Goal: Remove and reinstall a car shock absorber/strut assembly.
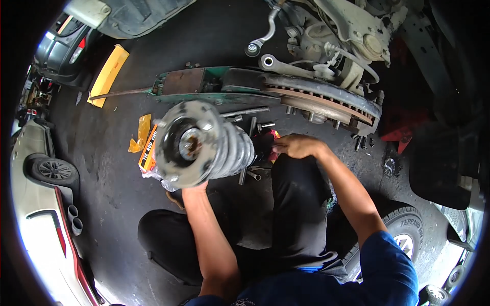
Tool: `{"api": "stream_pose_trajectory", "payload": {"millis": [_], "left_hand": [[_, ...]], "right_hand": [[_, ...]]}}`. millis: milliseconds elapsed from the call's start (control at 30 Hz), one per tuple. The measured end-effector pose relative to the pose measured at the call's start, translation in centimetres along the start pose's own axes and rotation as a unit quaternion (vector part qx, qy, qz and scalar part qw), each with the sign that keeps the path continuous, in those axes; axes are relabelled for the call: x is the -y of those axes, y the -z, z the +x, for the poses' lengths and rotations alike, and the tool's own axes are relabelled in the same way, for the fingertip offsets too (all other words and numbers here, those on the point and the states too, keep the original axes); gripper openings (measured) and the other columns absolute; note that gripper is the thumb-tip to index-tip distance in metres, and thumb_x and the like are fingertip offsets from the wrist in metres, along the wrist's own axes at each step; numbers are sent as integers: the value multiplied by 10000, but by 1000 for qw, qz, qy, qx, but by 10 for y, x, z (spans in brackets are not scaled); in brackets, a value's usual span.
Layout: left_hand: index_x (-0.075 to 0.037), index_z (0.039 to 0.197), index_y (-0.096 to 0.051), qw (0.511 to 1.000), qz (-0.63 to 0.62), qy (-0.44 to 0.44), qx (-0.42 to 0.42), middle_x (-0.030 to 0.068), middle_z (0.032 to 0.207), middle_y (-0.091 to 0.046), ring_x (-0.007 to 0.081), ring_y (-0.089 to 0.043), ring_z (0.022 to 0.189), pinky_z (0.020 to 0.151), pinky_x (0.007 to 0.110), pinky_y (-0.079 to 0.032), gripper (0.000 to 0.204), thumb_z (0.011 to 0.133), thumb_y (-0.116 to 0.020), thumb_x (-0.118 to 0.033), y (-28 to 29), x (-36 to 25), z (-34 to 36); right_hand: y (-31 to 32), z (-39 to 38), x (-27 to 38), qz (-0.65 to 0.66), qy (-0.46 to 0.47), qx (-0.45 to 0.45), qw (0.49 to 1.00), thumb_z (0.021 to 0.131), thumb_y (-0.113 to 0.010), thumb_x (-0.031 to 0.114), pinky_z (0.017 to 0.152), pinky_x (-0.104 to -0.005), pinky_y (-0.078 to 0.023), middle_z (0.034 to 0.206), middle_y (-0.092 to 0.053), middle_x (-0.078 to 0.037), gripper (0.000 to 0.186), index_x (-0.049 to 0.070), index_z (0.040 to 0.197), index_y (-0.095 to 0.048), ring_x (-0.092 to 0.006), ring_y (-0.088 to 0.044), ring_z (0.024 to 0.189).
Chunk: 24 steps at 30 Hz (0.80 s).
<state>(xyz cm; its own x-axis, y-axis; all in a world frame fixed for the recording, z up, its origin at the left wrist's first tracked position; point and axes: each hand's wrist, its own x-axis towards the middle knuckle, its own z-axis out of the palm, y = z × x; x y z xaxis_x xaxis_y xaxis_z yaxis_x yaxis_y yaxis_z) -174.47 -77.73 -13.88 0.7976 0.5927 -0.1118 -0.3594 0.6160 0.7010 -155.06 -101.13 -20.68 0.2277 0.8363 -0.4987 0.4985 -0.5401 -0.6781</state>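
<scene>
A grey strut assembly (228, 151) with a coil spring is raised in front of me, its round top mount angled toward me. My left hand (194, 186) holds it from underneath, fingers mostly hidden. My right hand (296, 147), beside my raised knee, has its fingers curled at the strut's dark lower end. Behind the strut lie an orange printed box (149, 153) with crumpled plastic, a torn yellow wrapper (143, 131), steel bars (244, 111) and a wrench (254, 175).
A brake disc (321, 102) and suspension arms (367, 41) hang above a green floor jack (204, 96). A yellow strip (108, 74) lies left. Parked cars (41, 214) line the left, a red stand (395, 132) stands right, and a wheel (411, 224) is by my right elbow.
</scene>
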Motion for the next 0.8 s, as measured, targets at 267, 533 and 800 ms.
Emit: {"api": "stream_pose_trajectory", "payload": {"millis": [267,533,800], "left_hand": [[-80,1333,-465,987,-82,-12,-137,107,1356,-487,282,-488,1221,1051,487,-386,528,898,-557,-364,51,-9,-38],[-79,1348,-448,988,-4,-16,-151,116,1377,-462,299,-460,1247,1070,496,-352,555,896,-552,-383,24,-11,-17],[-78,1365,-430,987,107,27,-116,126,1402,-434,320,-428,1276,1091,507,-314,586,894,-546,-406,4,-21,-13]], "right_hand": [[-79,119,-105,38,56,-238,969,885,-569,347,1011,-408,-386,1253,-563,-192,517,73,1313,-472,-322,-525,1176],[-70,53,-141,13,-28,-210,977,913,-507,334,924,-430,-432,1081,-623,-201,368,34,1097,-612,-365,-568,1041],[-113,-93,-132,-181,-88,-440,875,763,-599,134,807,-366,-514,995,-595,-111,297,83,1053,-635,-312,-602,926]]}}
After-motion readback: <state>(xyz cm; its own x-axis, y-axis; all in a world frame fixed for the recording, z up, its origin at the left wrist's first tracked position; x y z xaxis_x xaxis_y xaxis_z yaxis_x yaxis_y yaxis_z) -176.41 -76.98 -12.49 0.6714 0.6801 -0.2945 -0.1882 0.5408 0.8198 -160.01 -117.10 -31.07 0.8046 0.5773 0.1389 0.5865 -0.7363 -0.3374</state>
